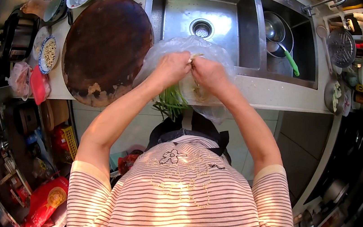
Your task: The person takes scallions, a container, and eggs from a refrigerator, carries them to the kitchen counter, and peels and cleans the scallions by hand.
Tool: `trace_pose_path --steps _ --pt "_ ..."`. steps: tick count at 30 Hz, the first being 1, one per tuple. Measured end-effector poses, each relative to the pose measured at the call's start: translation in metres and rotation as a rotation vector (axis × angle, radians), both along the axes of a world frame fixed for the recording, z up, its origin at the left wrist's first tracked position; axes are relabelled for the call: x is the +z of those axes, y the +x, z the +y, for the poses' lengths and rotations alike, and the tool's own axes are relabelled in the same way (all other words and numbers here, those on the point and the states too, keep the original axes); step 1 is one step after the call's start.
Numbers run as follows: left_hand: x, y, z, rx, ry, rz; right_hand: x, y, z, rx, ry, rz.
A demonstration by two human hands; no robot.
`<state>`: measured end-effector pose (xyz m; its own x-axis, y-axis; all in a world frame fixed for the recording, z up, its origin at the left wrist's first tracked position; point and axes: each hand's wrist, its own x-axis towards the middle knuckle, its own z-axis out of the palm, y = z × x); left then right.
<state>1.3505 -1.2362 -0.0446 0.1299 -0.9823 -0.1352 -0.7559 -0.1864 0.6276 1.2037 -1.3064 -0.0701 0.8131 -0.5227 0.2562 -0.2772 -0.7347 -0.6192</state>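
My left hand (pixel 173 68) is closed around scallions, whose green leaves (pixel 171 101) hang below it past the counter edge. Close beside it, my right hand (pixel 210 75) is closed with its fingers pinched at the pale ends (pixel 193 58) that show between the two hands. Exactly what the right fingertips grip is partly hidden. Under both hands a clear plastic bag (pixel 157 50) lies spread on the counter at the sink's front edge. Some pale, thin bits (pixel 200 91) are on the bag below my right hand.
A round dark cutting board (pixel 108 45) covers the counter on the left, beside a bowl of pale pieces (pixel 49 54). Ahead is a steel sink (pixel 204 5); its right basin holds pans and a green-handled utensil (pixel 291 62). A metal bowl (pixel 334 97) stands far right.
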Motion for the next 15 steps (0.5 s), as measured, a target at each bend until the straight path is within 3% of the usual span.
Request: trace_pose_path --steps 4,9,13,15 --pt "0.010 0.007 0.004 0.093 0.071 0.004 0.002 -0.009 0.000 0.008 -0.070 0.124" --pt "0.021 0.015 0.007 0.112 0.143 0.507 0.009 -0.020 0.000 0.021 -0.056 0.267" --pt "0.051 0.018 0.018 0.202 0.146 0.781 0.030 -0.029 0.007 0.072 -0.040 0.064" --pt "0.048 0.027 0.018 0.191 0.173 0.781 0.045 -0.033 0.009 0.156 0.025 -0.042"
